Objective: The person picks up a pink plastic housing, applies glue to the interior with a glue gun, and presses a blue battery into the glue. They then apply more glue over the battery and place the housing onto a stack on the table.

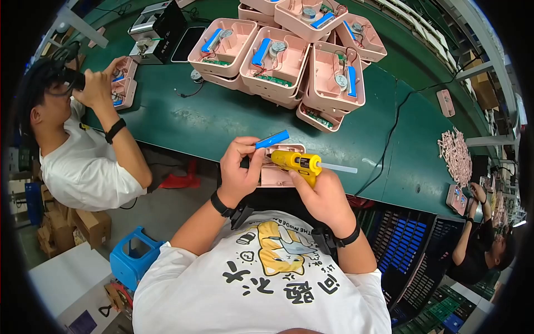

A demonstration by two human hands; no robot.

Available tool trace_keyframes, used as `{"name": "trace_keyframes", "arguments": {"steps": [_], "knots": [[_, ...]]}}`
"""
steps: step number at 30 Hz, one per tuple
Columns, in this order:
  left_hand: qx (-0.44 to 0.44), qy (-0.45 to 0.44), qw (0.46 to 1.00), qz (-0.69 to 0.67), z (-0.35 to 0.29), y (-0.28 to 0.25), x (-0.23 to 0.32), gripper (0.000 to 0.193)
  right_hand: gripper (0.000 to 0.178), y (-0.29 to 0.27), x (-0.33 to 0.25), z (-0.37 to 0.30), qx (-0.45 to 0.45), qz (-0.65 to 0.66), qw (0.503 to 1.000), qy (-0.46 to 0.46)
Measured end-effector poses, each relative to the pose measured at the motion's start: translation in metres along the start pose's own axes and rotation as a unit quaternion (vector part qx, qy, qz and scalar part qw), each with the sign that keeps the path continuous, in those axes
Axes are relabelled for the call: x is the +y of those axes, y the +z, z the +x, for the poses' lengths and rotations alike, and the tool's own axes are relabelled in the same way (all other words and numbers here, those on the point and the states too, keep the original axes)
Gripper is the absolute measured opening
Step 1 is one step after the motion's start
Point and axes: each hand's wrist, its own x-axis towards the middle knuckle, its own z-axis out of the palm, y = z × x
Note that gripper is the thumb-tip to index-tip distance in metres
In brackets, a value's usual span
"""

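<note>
Between finger and thumb, my left hand (240, 166) pinches a blue cylindrical battery (272, 139), tilted up to the right. My right hand (324, 197) is wrapped round the handle of a yellow hot glue gun (297, 163). From the back of the gun a pale glue stick (338, 168) sticks out to the right. The gun's nozzle points left, close beneath the battery; whether it touches is hidden. Under both hands, at the table's near edge, lies an open pink plastic housing (276, 177), partly covered by the gun and my fingers.
Stacked pink housings (275, 61) with batteries, round speakers and green boards stand ahead on the green table (222, 119). A black cable (392, 125) runs across the right side. Small pink parts (455, 156) are heaped farther right. Co-workers sit left (83, 133) and far right (484, 250).
</note>
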Motion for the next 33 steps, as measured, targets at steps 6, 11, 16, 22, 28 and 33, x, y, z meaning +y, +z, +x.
{"name": "trace_keyframes", "arguments": {"steps": [6,11,16,22,28,33], "knots": [[-0.012,-0.032,0.999,-0.004,0.005,0.002,0.017,0.019,0.026,-0.019,0.016,-0.018,0.081,0.113,0.99,0.015],[-0.091,0.061,0.985,0.135,0.023,-0.007,0.029,0.018,0.027,-0.019,0.03,-0.026,0.121,0.117,0.985,0.038],[-0.095,0.059,0.986,0.123,0.024,-0.005,0.029,0.022,0.029,-0.011,0.03,-0.023,0.135,0.126,0.982,0.028],[-0.108,0.067,0.982,0.136,0.024,-0.006,0.028,0.022,0.029,-0.013,0.024,-0.027,0.141,0.099,0.985,0.014],[-0.123,0.082,0.977,0.152,0.028,-0.007,0.032,0.022,0.029,-0.016,0.027,-0.032,0.133,0.1,0.986,0.022],[-0.155,0.094,0.966,0.187,0.032,-0.008,0.041,0.019,0.028,-0.016,0.038,-0.031,0.147,0.131,0.98,0.024]]}}
